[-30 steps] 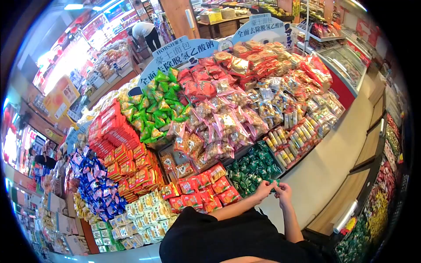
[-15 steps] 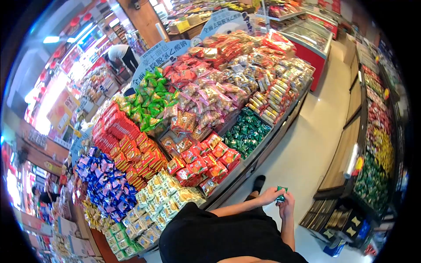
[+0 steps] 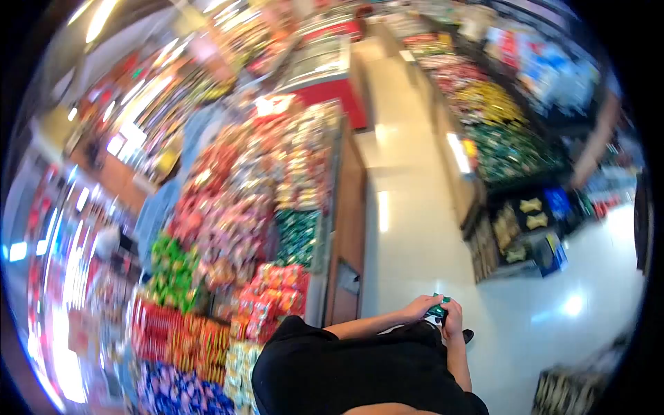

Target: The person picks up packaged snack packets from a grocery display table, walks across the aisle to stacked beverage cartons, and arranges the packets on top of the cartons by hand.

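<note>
Both hands meet in front of the dark clothing, low in the head view. My left hand (image 3: 420,308) is closed on the left side of a small green packet (image 3: 438,310). My right hand (image 3: 453,319) pinches the same packet from the right. Parts of the packet are hidden behind the fingers. To the left, on the display stand, are red packets (image 3: 280,294) and a tray section of dark green packets (image 3: 299,235).
The stand's wooden side (image 3: 348,207) runs along the left of the aisle floor (image 3: 408,228). Across it stands a shelf of green packets (image 3: 508,152), with boxes (image 3: 519,228) below. Another person's arm (image 3: 598,142) reaches in at the right. A red freezer (image 3: 332,90) stands further back.
The view has swung to the right, so the stand now lies further left and more aisle shows. Both hands still hold the green packet. Another person's arm has come into view.
</note>
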